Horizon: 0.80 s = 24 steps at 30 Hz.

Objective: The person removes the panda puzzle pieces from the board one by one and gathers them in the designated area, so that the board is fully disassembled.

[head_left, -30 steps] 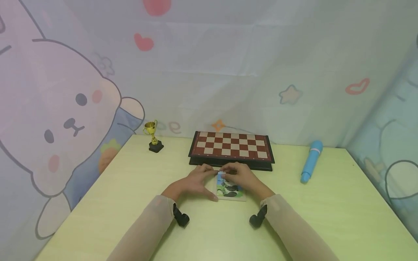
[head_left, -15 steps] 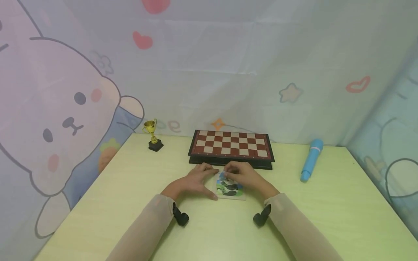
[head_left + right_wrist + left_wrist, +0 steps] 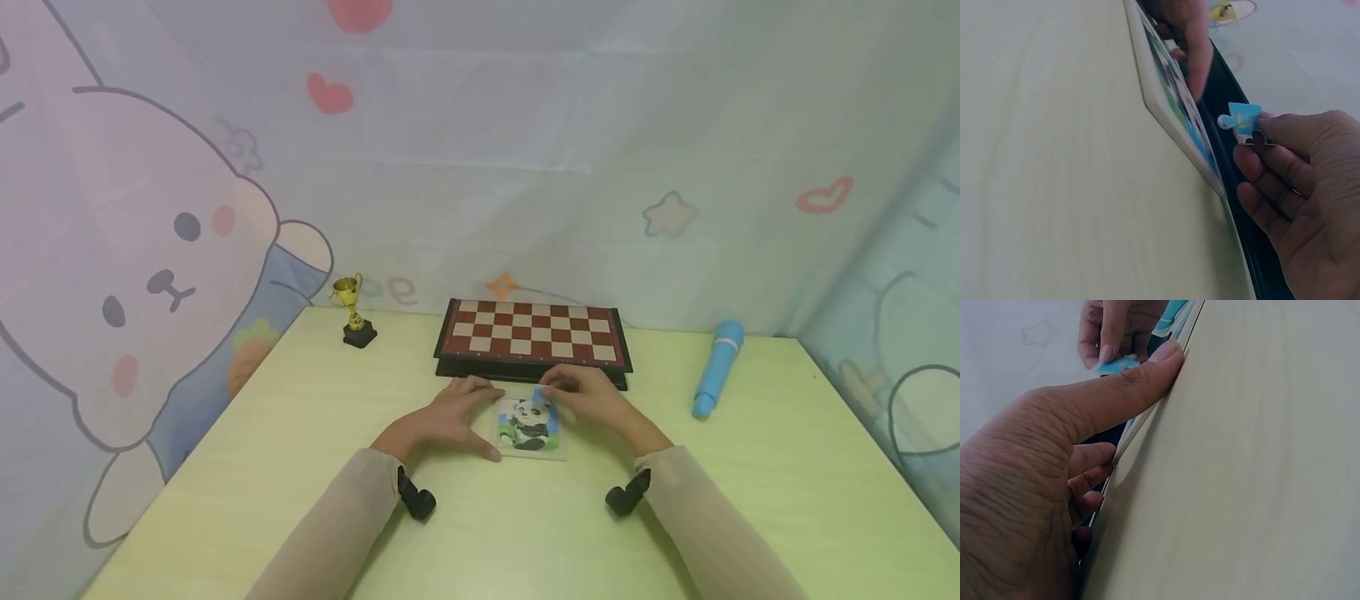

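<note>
A small panda jigsaw puzzle (image 3: 527,427) in a pale frame lies on the table in the head view. My left hand (image 3: 455,418) holds it along its left side, thumb at the near corner and index finger at the far one. My right hand (image 3: 592,398) pinches a blue puzzle piece (image 3: 1244,120) between thumb and fingers, above the puzzle's far right corner. A knob and a bit of yellow print show on the piece in the right wrist view. In the left wrist view, the left thumb (image 3: 1129,381) lies at the frame's edge.
Just behind the puzzle is a red and white chessboard box (image 3: 532,333). A gold trophy cup (image 3: 352,312) stands at the back left, and a blue toy microphone (image 3: 717,371) lies at the right. A printed cloth (image 3: 480,167) hangs behind the table (image 3: 517,533).
My right hand has moved right across the top of the puzzle with the blue piece, uncovering more of the panda picture. The left hand has stayed in place.
</note>
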Tool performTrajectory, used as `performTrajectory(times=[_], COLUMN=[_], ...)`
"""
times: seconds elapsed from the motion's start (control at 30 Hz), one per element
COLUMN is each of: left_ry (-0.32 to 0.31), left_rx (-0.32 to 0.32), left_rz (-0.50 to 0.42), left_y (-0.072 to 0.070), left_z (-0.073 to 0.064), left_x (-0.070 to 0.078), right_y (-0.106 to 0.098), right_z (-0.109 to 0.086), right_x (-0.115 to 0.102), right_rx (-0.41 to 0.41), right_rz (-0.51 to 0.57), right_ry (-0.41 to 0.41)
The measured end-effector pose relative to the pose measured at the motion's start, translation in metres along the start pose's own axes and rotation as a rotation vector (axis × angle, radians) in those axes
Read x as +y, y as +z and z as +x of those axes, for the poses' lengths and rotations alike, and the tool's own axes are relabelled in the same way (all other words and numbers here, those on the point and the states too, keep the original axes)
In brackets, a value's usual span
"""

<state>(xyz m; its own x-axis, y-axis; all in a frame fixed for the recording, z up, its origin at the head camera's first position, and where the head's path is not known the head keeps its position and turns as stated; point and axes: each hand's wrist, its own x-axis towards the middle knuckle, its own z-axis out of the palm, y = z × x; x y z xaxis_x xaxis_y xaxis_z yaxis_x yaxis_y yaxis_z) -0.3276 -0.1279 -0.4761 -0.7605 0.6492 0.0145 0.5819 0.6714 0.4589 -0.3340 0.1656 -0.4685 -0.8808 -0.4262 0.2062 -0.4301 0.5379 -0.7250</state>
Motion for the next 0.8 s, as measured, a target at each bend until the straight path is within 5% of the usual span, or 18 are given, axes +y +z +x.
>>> performTrajectory(times=[0.33, 0.8], left_ry=[0.015, 0.026], left_rx=[0.002, 0.043], left_rz=[0.044, 0.074], left_y=[0.001, 0.005], left_z=[0.0, -0.005], left_x=[0.0, 0.003], right_y=[-0.038, -0.056], right_z=[-0.028, -0.046], right_x=[0.033, 0.049], right_rx=[-0.001, -0.002], right_rz=[0.027, 0.017], right_ry=[0.078, 0.105])
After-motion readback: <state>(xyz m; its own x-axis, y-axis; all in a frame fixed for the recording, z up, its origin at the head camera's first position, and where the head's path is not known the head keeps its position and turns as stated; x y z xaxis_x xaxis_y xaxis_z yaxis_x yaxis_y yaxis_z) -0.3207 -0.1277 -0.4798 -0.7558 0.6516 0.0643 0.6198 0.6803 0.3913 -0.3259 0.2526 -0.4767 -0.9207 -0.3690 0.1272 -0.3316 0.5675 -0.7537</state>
